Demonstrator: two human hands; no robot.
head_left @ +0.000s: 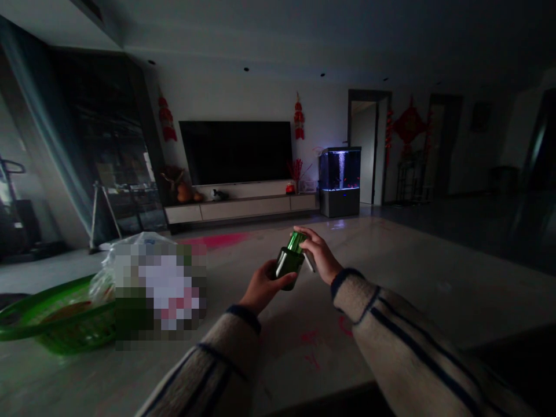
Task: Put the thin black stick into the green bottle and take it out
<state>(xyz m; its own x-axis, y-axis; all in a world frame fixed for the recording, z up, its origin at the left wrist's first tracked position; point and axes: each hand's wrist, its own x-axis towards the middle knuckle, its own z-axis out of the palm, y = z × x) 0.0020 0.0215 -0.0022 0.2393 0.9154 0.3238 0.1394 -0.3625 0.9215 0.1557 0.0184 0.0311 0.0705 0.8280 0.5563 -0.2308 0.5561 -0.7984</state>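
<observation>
The left hand (264,288) is clamped around a green bottle (289,269), raised above the counter, while the right hand (319,255) grips its upper end beside a slim grey implement (309,262).

A dim room: at twelve o'clock a black wall-mounted television (235,153) above a low beige media cabinet (238,209), and at one o'clock a lit aquarium (340,169) beside a doorway (363,152).

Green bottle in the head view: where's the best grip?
Probably the wide dark lower section of the green bottle, fingers wrapping round from the side, as the left hand does. That section is rounded and broader than the narrower bright top, which the right hand holds.
</observation>
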